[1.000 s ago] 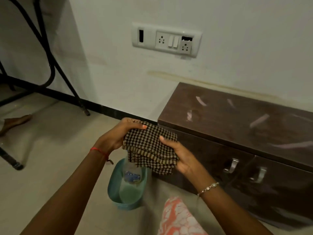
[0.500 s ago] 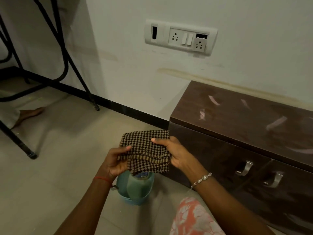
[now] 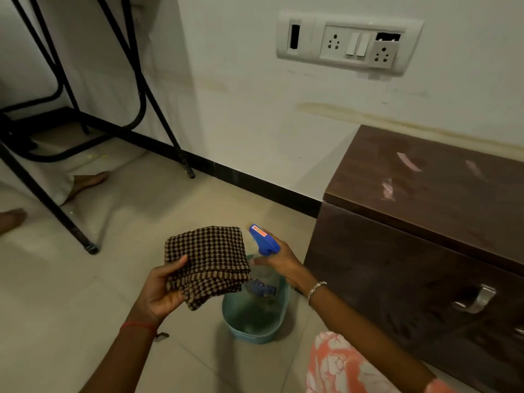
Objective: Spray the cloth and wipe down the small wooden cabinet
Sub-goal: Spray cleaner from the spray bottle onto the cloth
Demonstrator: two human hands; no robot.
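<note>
A folded brown-and-black checked cloth [image 3: 208,260] rests in my left hand [image 3: 161,292], which grips its lower left edge. Just right of the cloth, my right hand [image 3: 283,263] is wrapped around the neck of a clear spray bottle with a blue trigger head [image 3: 263,241], its nozzle pointing toward the cloth. The bottle's lower part stands over a teal plastic tub [image 3: 279,321] on the floor and is blurred. The small dark wooden cabinet [image 3: 419,222] stands to the right against the wall, with pale smears on its top and metal handles [image 3: 479,299] on its front.
Black metal table legs [image 3: 56,211] stand at the left, with another person's bare feet [image 3: 88,181] on the tiled floor beyond them. A white switch and socket plate [image 3: 348,43] is on the wall above. My knee in orange floral fabric [image 3: 340,364] is at the bottom.
My right hand has let go of the cloth and taken hold of the spray bottle at the tub. The left hand now holds the cloth alone. The view has shifted left.
</note>
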